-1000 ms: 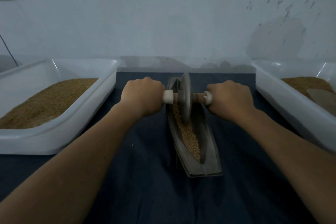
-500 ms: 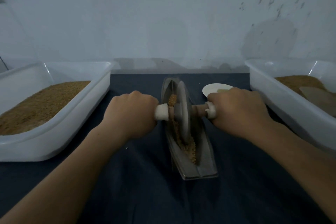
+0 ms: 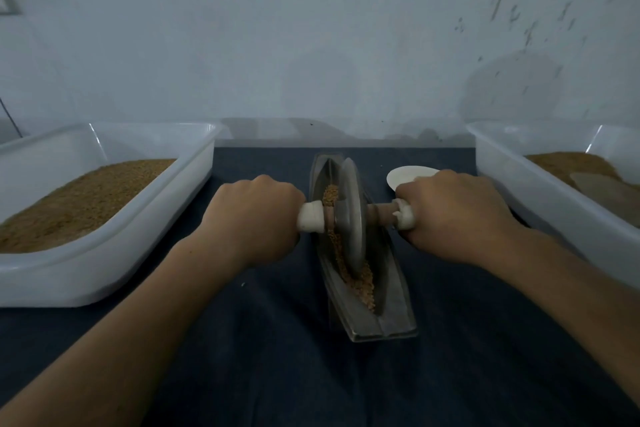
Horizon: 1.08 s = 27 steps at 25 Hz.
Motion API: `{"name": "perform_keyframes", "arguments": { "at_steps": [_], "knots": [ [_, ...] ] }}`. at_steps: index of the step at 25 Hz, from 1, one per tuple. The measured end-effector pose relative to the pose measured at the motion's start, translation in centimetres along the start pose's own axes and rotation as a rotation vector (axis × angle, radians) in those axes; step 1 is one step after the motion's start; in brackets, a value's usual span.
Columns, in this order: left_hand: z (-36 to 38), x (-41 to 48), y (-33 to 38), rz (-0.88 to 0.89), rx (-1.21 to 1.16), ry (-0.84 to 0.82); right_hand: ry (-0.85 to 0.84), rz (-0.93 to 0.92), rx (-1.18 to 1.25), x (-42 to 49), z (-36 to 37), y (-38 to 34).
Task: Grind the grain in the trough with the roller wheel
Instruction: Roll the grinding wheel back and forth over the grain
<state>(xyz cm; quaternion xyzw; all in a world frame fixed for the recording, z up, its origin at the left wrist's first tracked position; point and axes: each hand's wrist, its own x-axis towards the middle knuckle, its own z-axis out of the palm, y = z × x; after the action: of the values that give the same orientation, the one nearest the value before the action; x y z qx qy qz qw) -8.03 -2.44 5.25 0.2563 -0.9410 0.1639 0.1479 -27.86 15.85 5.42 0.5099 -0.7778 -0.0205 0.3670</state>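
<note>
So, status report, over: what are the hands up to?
Both ends of the roller wheel gripped: left hand, right hand. Wheel stands in the trough, on the grain. White dish beyond right hand, outside the trough.

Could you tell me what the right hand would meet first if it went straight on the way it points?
Probably the small white dish lying just beyond the right hand, which grips the roller wheel; the gap between them is unclear.

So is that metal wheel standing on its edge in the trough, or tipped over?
On edge. The roller wheel stands in the trough, rim down in the grain, held by the left hand and right hand.
</note>
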Motion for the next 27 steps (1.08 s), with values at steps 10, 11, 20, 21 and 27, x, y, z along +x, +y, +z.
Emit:
{"name": "perform_keyframes", "arguments": {
  "at_steps": [10,11,20,21,27],
  "knots": [
    [-0.4,4.0,-0.2,-0.039,0.003,-0.095,-0.193,0.103,0.220,3.8,2.3,0.2],
    [-0.5,2.6,-0.1,-0.008,0.003,-0.077,-0.115,0.049,0.185,2.4,1.9,0.4],
    [0.3,3.8,0.1,-0.063,0.023,-0.039,-0.168,0.110,0.211,3.7,2.4,-0.1],
    [0.3,4.7,0.1,-0.084,0.035,-0.043,-0.203,0.123,0.252,4.8,2.7,-0.2],
    [-0.1,0.2,0.4,0.052,0.055,0.100,-0.074,0.042,0.164,0.4,1.5,0.4]
  ]
}}
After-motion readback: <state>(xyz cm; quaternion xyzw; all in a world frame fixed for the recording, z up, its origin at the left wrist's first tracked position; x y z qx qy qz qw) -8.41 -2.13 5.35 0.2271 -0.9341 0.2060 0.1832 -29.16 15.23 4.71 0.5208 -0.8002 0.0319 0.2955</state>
